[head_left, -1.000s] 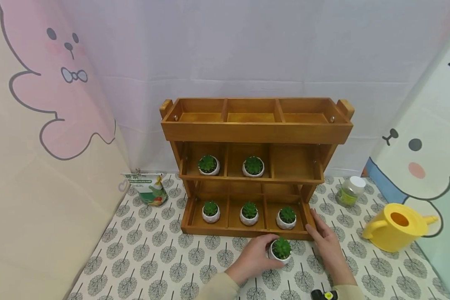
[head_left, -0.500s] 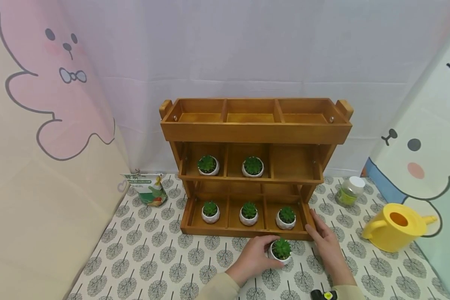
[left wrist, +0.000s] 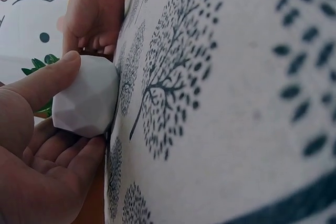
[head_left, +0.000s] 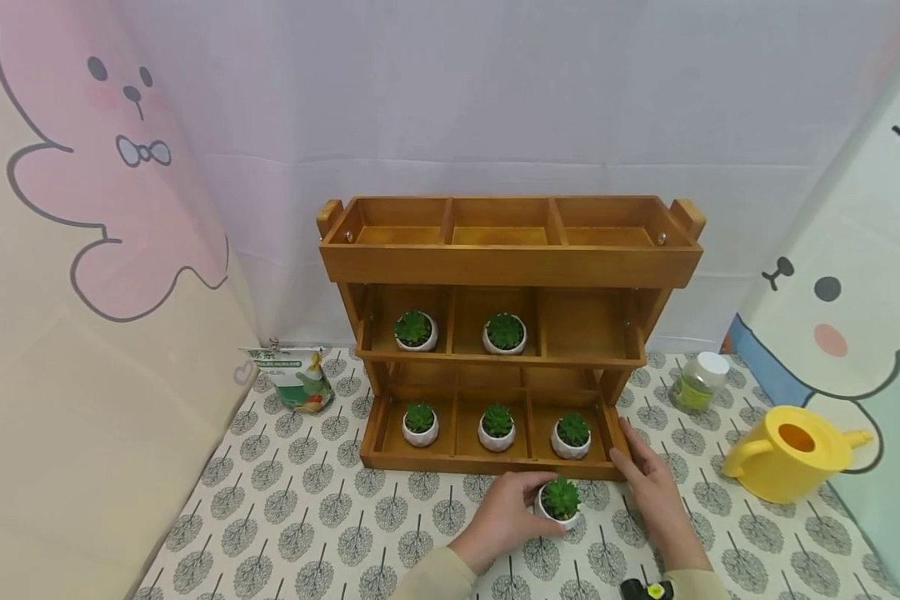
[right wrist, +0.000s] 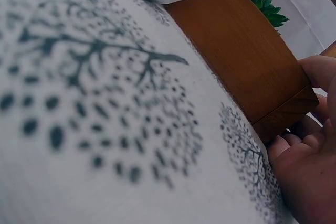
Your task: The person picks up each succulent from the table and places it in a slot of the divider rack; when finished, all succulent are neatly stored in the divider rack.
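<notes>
My left hand (head_left: 504, 515) holds a small potted succulent (head_left: 560, 500) just in front of a tiered wooden plant shelf (head_left: 510, 265). In the left wrist view, the thumb lies on one side of its white faceted pot (left wrist: 86, 98) and the fingers on the other, with the pot close against the patterned cloth. My right hand (head_left: 656, 492) grips the front right corner of the shelf's bottom tier; the thumb rests on the wood (right wrist: 241, 56) and the fingers curl at its side. Several other succulents sit on the lower and middle tiers, one of them (head_left: 572, 436) right behind the held pot.
At the right stand a yellow watering can (head_left: 791, 454) and a clear jar with a white lid (head_left: 700, 382). A green and white bag (head_left: 298, 379) is at the left. Tree-patterned cloth (head_left: 300, 500) covers the table, and printed curtains rise at the back and sides.
</notes>
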`<state>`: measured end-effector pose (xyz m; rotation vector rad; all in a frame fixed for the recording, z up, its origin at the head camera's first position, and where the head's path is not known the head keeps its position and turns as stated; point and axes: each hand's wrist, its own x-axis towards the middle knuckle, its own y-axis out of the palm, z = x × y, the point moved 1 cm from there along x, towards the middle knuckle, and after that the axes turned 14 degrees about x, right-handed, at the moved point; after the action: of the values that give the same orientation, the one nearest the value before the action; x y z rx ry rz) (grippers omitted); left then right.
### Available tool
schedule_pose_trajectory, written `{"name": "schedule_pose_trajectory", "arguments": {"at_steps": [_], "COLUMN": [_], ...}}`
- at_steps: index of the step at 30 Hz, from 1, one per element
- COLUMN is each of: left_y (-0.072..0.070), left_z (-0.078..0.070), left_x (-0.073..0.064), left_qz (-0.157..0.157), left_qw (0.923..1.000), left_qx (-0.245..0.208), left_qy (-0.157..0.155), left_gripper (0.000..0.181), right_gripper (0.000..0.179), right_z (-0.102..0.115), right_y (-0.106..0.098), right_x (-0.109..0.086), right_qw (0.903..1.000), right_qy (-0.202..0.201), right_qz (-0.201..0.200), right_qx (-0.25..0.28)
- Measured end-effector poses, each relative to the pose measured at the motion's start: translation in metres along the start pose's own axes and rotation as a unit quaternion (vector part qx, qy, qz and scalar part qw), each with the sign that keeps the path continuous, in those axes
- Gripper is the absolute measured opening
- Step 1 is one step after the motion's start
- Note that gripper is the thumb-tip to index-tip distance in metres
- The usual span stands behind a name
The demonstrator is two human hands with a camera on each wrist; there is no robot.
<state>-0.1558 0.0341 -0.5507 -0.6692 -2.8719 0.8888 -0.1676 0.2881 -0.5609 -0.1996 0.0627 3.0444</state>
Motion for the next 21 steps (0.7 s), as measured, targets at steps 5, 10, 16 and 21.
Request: {"name": "schedule_pose_trajectory", "arguments": {"at_steps": [5,10,16,21], "left_y": [-0.002,-0.008,-0.020,-0.033], "left_z": [-0.002,-0.004,-0.009,-0.019], "left_x": [-0.003,-0.005,-0.005,-0.007], "left_qz": [-0.009,-0.017,-0.019,-0.017], "left_qw": [0.9999,0.9998,0.9992,0.9996], "left_qx": [-0.004,0.010,0.028,0.004], "left_qy": [-0.005,0.003,0.019,0.021], "left_gripper": [0.069,0.070,0.068,0.067], "right_gripper": [0.071,0.071,0.071,0.071], "right_z": [0.000,0.001,0.001,0.000], "right_y": [0.000,0.001,0.001,0.001], "right_x": [0.001,0.001,0.000,0.001], "right_qw": [1.0000,1.0000,1.0000,1.0000], "right_qy": [0.004,0.002,0.004,0.005], "right_qz": [-0.002,-0.006,-0.005,-0.002], "right_qx": [-0.004,0.000,0.003,0.003]}}
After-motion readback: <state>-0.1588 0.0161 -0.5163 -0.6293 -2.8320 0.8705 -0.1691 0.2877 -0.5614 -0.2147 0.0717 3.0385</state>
